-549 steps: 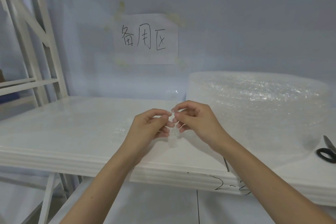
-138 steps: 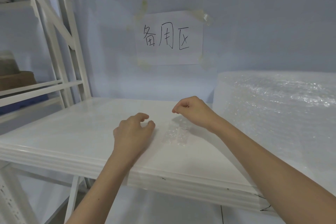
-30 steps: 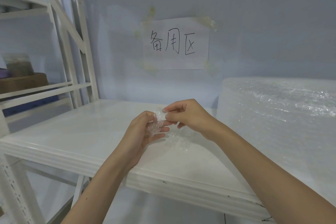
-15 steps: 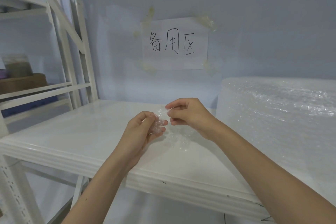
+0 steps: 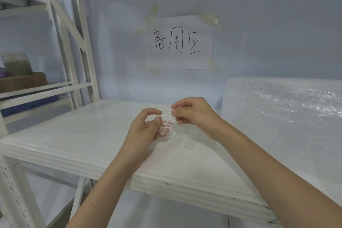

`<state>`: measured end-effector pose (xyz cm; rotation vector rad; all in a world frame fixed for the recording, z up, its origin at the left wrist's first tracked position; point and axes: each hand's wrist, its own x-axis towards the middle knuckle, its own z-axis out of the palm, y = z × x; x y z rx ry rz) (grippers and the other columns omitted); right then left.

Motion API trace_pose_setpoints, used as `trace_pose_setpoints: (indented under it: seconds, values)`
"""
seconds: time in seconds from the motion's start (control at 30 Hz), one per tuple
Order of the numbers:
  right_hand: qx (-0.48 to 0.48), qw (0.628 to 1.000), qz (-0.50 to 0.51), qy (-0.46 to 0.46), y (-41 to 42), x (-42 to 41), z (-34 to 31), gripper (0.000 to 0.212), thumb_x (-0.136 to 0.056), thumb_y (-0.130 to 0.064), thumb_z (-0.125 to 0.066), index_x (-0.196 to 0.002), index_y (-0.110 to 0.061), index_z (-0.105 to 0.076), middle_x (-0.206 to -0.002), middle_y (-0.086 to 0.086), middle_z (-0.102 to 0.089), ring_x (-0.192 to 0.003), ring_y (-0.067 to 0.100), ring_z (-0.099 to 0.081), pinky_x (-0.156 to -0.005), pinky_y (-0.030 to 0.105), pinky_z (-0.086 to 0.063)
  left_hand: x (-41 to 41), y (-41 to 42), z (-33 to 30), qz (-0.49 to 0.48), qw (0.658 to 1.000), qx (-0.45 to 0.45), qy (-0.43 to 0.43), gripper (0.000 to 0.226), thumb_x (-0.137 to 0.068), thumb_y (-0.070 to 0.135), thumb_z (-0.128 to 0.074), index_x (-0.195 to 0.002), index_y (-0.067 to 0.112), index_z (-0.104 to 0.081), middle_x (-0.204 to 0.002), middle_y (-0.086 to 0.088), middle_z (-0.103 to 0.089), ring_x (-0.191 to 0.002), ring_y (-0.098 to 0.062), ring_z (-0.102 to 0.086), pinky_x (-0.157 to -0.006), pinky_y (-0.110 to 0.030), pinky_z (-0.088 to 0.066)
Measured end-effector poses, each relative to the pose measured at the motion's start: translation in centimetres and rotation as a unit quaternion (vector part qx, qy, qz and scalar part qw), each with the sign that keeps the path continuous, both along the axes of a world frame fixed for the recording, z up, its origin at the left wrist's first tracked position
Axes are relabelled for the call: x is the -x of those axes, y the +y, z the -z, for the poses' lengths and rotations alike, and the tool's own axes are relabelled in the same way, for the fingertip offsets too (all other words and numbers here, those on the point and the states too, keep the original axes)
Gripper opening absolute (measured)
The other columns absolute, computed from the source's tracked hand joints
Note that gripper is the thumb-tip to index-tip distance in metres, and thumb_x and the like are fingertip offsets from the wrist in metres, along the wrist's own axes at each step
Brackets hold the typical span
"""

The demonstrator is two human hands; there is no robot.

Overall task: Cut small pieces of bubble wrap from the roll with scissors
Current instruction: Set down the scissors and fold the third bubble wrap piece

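A small clear piece of bubble wrap [image 5: 166,119] is held between both hands above the white shelf [image 5: 96,135]. My left hand [image 5: 146,127] grips its lower left part with thumb and fingers. My right hand [image 5: 192,114] pinches its upper right edge. Another cut piece of bubble wrap [image 5: 182,139] lies flat on the shelf just below the hands. The big bubble wrap roll [image 5: 285,122] lies on the shelf to the right. No scissors are in view.
A paper sign [image 5: 178,42] with handwritten characters is taped to the blue wall behind. White rack uprights [image 5: 74,42] stand at the left, with a brown box [image 5: 22,81] on the neighbouring shelf.
Over the last second the hands have drawn slightly apart, spreading the small piece between them. About five seconds ago both hands rested on the shelf by the flat piece.
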<state>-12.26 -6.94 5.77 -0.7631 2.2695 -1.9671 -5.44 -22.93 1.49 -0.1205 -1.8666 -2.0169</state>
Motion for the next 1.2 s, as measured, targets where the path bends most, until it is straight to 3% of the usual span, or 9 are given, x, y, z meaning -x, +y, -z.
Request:
trace_pose_setpoints:
  seconds: [0.13,0.27,0.4,0.47,0.6,0.67,0.8,0.93,1.2]
  values:
    - [-0.009,1.000,0.021,0.012,-0.1,0.6,0.3,0.016,-0.082,-0.008,-0.074,-0.097,-0.004,-0.071,-0.079,0.008,-0.068,-0.067,0.016,-0.062,-0.071,0.026,-0.059,0.3,-0.1,0.4,-0.038,0.998,0.050,0.005,0.014,-0.096,0.013,-0.058,-0.109,0.016,-0.063,-0.080,-0.010,-0.077,-0.069,-0.017,-0.069,-0.076,-0.031,-0.061]
    - [-0.093,0.993,0.045,0.060,-0.6,1.3,0.9,0.013,-0.080,-0.015,-0.076,-0.091,-0.009,-0.073,-0.079,0.003,-0.072,-0.068,0.012,-0.063,-0.063,0.023,-0.050,0.8,-0.6,0.9,-0.098,0.985,0.140,-0.012,0.009,-0.090,0.016,-0.064,-0.086,0.015,-0.072,-0.067,-0.003,-0.072,-0.064,-0.014,-0.064,-0.077,-0.039,-0.057]
    - [-0.159,0.982,0.045,0.090,-1.3,2.1,0.9,0.007,-0.079,-0.018,-0.076,-0.085,-0.015,-0.075,-0.088,0.002,-0.076,-0.086,0.014,-0.070,-0.073,0.022,-0.050,0.9,-0.7,1.2,-0.130,0.972,0.190,-0.044,0.017,-0.088,0.023,-0.064,-0.074,0.018,-0.072,-0.064,0.003,-0.069,-0.061,-0.014,-0.058,-0.064,-0.030,-0.048]
    - [-0.177,0.980,0.033,0.089,-1.5,2.3,0.7,0.005,-0.079,-0.017,-0.076,-0.083,-0.014,-0.074,-0.090,0.002,-0.075,-0.085,0.012,-0.068,-0.073,0.020,-0.048,1.0,-0.7,1.2,-0.143,0.964,0.218,-0.055,0.020,-0.088,0.023,-0.062,-0.072,0.016,-0.071,-0.067,0.000,-0.067,-0.061,-0.015,-0.054,-0.060,-0.028,-0.044]
    - [-0.207,0.975,0.018,0.081,-1.6,3.0,1.1,0.006,-0.080,-0.014,-0.075,-0.084,-0.011,-0.074,-0.087,0.000,-0.073,-0.084,0.013,-0.066,-0.079,0.026,-0.051,1.1,-0.5,1.2,-0.163,0.945,0.273,-0.077,0.021,-0.088,0.023,-0.060,-0.074,0.012,-0.071,-0.073,-0.007,-0.069,-0.061,-0.016,-0.053,-0.056,-0.027,-0.041]
    - [-0.226,0.970,0.021,0.086,-1.7,3.4,1.4,0.004,-0.080,-0.014,-0.075,-0.084,-0.011,-0.074,-0.085,-0.001,-0.073,-0.084,0.014,-0.067,-0.083,0.030,-0.052,1.3,-0.6,1.2,-0.168,0.938,0.289,-0.087,0.016,-0.087,0.024,-0.059,-0.080,0.017,-0.072,-0.075,-0.002,-0.069,-0.065,-0.014,-0.059,-0.057,-0.024,-0.043]
    - [-0.272,0.956,0.032,0.108,-2.0,3.7,1.8,0.007,-0.080,-0.015,-0.074,-0.086,-0.015,-0.072,-0.077,-0.007,-0.067,-0.076,0.011,-0.062,-0.073,0.025,-0.049,2.0,-0.5,1.3,-0.176,0.925,0.320,-0.102,0.012,-0.088,0.027,-0.061,-0.098,0.023,-0.067,-0.078,0.004,-0.064,-0.073,-0.016,-0.060,-0.063,-0.026,-0.042]
    - [-0.302,0.944,0.049,0.123,-2.2,3.6,1.9,0.011,-0.079,-0.018,-0.073,-0.090,-0.017,-0.070,-0.081,-0.005,-0.064,-0.076,0.016,-0.061,-0.067,0.024,-0.047,2.3,-0.5,1.4,-0.190,0.914,0.343,-0.103,0.011,-0.089,0.027,-0.062,-0.094,0.017,-0.065,-0.079,0.001,-0.065,-0.077,-0.022,-0.063,-0.074,-0.032,-0.049]
    - [-0.320,0.936,0.069,0.126,-2.3,3.8,2.1,0.008,-0.079,-0.016,-0.065,-0.083,-0.015,-0.073,-0.084,-0.008,-0.070,-0.091,0.019,-0.067,-0.084,0.036,-0.054,2.4,-0.6,1.5,-0.201,0.912,0.343,-0.100,0.016,-0.093,0.025,-0.057,-0.090,0.013,-0.068,-0.084,-0.002,-0.067,-0.081,-0.026,-0.064,-0.076,-0.034,-0.050]
